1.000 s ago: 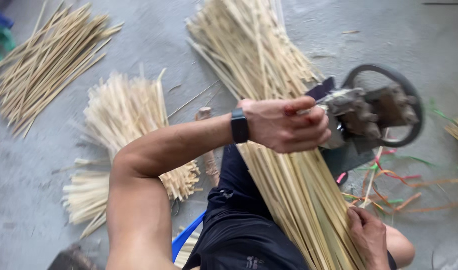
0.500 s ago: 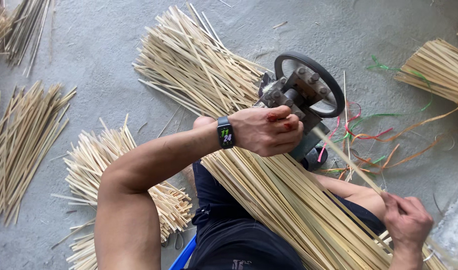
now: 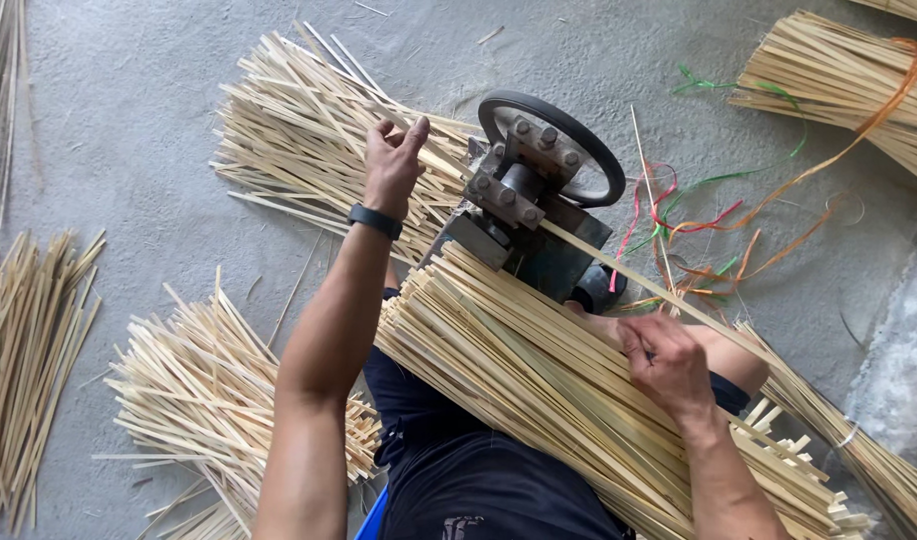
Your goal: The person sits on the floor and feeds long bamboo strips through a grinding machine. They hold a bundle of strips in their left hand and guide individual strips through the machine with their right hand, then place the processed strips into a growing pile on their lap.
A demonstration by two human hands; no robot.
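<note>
My left hand (image 3: 392, 165) reaches out at about eleven o'clock from my lap, fingers spread and loosely open, its fingertips touching the fanned pile of split strips (image 3: 309, 130) beyond the machine without closing on any. My right hand (image 3: 669, 365) sits at four o'clock, fingers pinched on a single thin strip (image 3: 619, 265) that runs up toward the small machine (image 3: 524, 225). That machine, with its black-rimmed wheel (image 3: 551, 140), stands at twelve o'clock just past my knees. A thick bundle of strips (image 3: 539, 380) lies across my lap under both forearms. Coloured ties (image 3: 719, 215) litter the concrete floor (image 3: 129, 130) at two o'clock, and another heap of strips (image 3: 214, 395) lies at nine o'clock.
</note>
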